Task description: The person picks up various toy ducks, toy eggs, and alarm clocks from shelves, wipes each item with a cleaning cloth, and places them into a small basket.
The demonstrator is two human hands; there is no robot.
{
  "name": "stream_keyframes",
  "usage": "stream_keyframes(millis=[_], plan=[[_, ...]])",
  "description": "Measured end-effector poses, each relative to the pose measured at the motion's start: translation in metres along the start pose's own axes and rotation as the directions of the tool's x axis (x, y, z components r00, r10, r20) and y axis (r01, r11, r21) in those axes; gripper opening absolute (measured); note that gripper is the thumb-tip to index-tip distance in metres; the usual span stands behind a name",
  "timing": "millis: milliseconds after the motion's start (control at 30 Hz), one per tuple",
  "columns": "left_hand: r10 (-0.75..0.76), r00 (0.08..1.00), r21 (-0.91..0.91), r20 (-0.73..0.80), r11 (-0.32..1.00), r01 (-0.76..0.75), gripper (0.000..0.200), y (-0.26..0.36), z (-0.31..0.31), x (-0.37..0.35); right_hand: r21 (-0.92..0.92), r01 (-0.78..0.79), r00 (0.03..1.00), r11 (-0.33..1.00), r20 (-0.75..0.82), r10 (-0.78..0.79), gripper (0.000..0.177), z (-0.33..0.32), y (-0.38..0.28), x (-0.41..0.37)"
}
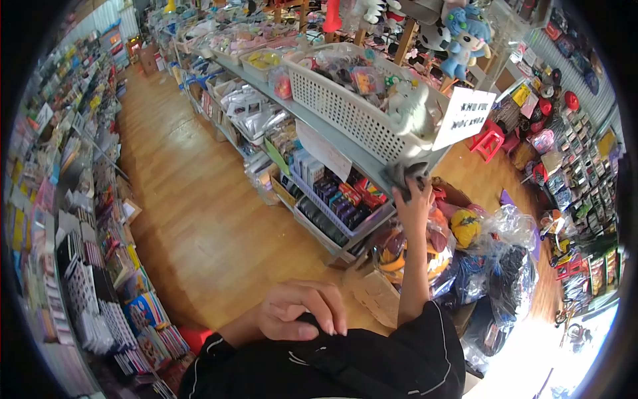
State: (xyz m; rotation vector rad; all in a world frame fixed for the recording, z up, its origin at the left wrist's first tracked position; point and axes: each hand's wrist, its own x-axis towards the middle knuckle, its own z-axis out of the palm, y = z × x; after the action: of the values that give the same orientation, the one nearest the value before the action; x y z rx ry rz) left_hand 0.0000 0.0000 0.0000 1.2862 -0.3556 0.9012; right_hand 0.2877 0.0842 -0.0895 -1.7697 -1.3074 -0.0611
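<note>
My right hand (415, 194) reaches out to the corner of a display shelf (362, 163), fingers bent and partly closed around a dark grey, cloth-like item (399, 176). The item sits against the shelf's metal edge, just below the near end of a white perforated basket (345, 100); the edge probably gives the fingers something firm to press against. Seen from my distant post, the left hand (302, 311) hangs close to the black shirt (332, 369), half curled, thumb below the bent fingers. Dark material shows behind its fingertips, and I cannot tell whether it grips that or merely hovers in front; held in so close, it seems to leave the reaching to the other arm.

Above the grey item, the basket's high walls appear to keep small wrapped goods and a pale plush toy (411, 110) from spilling over. A white sign (463, 120) stands at its end, angled so that its lettering can presumably be read from the aisle. On the level beneath, a purple tray (319, 199) keeps small boxes lined up. Beside the shelf's foot, clear plastic bags (472, 266) bulge with bundled goods, perhaps wrapped against dust, near a cardboard box (372, 299) on the wood-look floor (193, 213).
</note>
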Motion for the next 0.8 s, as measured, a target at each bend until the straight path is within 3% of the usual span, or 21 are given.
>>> stream_keyframes(millis=[67, 100, 167, 200, 267, 300, 367, 400, 433, 500, 533, 567, 600, 667, 733, 767, 800], plan=[[-0.082, 0.974, 0.175, -0.21, 0.977, 0.12, 0.014, 0.014, -0.008, -0.025, -0.281, 0.049, 0.997, 0.959, -0.047, -0.065, 0.031, 0.001, -0.017, -0.03], [0.013, 0.974, 0.106, -0.224, 0.994, 0.012, 0.014, -0.021, -0.053, -0.003, -0.381, 0.123, 0.99, 0.916, -0.019, -0.141, 0.031, -0.007, -0.001, 0.03], [0.008, 0.84, 0.212, -0.543, 0.969, 0.127, 0.014, -0.01, -0.089, -0.018, -0.412, 0.174, 0.985, 0.894, 0.087, -0.152, 0.031, 0.004, -0.013, 0.031], [-0.003, 0.842, 0.211, -0.54, 0.968, 0.139, 0.014, -0.006, -0.11, -0.024, -0.409, 0.162, 0.987, 0.898, 0.084, -0.14, 0.031, 0.011, -0.02, 0.031], [0.016, 0.696, 0.296, -0.717, 0.912, 0.285, 0.014, -0.009, -0.153, -0.032, -0.079, 0.106, 0.984, 0.991, 0.15, -0.093, 0.029, 0.02, -0.031, 0.036], [-0.006, 0.704, 0.28, -0.711, 0.915, 0.291, 0.014, -0.009, -0.174, -0.031, -0.095, 0.087, 0.987, 0.992, 0.143, -0.073, 0.029, 0.031, -0.039, 0.039], [-0.076, 0.536, 0.163, -0.841, 0.909, 0.384, 0.014, -0.007, -0.22, -0.025, 0.2, -0.155, 0.969, 0.968, -0.159, 0.188, 0.025, 0.061, -0.059, 0.045], [-0.114, 0.547, 0.14, -0.829, 0.906, 0.4, 0.014, -0.003, -0.242, -0.023, 0.224, -0.147, 0.912, 0.963, -0.345, 0.219, 0.024, 0.078, -0.072, 0.05], [-0.167, 0.579, 0.122, -0.798, 0.896, 0.427, 0.015, 0.001, -0.266, -0.021, 0.206, -0.175, 0.899, 0.963, -0.364, 0.241, 0.024, 0.096, -0.077, 0.05], [-0.229, 0.623, 0.1, -0.748, 0.889, 0.447, 0.017, 0.009, -0.314, -0.009, 0.187, -0.172, 0.707, 0.967, -0.66, 0.253, 0.027, 0.132, -0.085, 0.055], [-0.246, 0.678, 0.156, -0.693, 0.867, 0.474, 0.015, 0.012, -0.338, -0.004, 0.309, -0.171, 0.695, 0.936, -0.636, 0.337, 0.029, 0.146, -0.103, 0.06], [-0.263, 0.728, 0.222, -0.633, 0.84, 0.496, 0.014, 0.015, -0.362, 0.003, 0.016, -0.19, 0.761, 0.982, -0.629, 0.158, 0.029, 0.158, -0.105, 0.064], [-0.273, 0.739, 0.226, -0.616, 0.837, 0.498, 0.014, 0.017, -0.385, 0.015, -0.014, -0.169, 0.793, 0.986, -0.596, 0.127, 0.03, 0.173, -0.111, 0.07], [-0.076, 0.842, 0.59, -0.534, 0.68, 0.435, 0.017, 0.011, -0.421, 0.046, -0.026, -0.137, 0.821, 0.99, -0.563, 0.098, 0.029, 0.2, -0.127, 0.085], [0.091, 0.879, 0.711, -0.468, 0.629, 0.314, 0.022, 0.008, -0.442, 0.079, -0.025, -0.201, 0.796, 0.979, -0.587, 0.148, 0.029, 0.22, -0.132, 0.097], [0.081, 0.877, 0.704, -0.474, 0.634, 0.322, 0.022, 0.008, -0.451, 0.088, -0.008, -0.242, 0.777, 0.97, -0.6, 0.189, 0.03, 0.231, -0.135, 0.101], [0.13, 0.912, 0.773, -0.388, 0.585, 0.246, 0.023, 0.01, -0.462, 0.097, 0.015, -0.227, 0.768, 0.974, -0.612, 0.188, 0.03, 0.237, -0.146, 0.108]])
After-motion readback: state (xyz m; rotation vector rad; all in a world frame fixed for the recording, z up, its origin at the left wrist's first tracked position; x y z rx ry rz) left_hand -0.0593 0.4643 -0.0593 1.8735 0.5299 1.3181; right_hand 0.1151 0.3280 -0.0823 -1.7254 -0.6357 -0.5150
